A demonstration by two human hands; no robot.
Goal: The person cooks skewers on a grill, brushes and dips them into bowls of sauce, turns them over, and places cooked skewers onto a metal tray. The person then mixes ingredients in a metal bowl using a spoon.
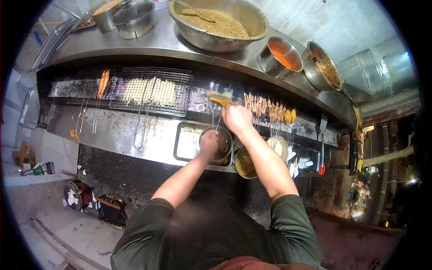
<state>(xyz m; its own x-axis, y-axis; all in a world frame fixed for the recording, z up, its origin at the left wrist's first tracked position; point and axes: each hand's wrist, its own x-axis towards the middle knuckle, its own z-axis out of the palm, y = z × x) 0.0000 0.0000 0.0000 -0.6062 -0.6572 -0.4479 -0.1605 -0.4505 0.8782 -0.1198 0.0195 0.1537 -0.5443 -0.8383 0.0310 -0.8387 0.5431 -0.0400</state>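
Observation:
My right hand is closed around a brush with a yellow handle, held over the middle of the grill. Just below and to the left, my left hand grips the lower ends of thin metal skewers. Their far ends lie over the coals under the brush; what is on them is too blurred to name. Under my left hand are a metal tray and a round pot. Right of my right hand, several skewers of meat lie across the grill, with yellow pieces at the end.
A wire grill basket holds pale sticks on the left, beside an orange skewered piece. Along the back shelf stand a large bowl, a pot of red sauce and another bowl. Red-tipped tongs hang at right.

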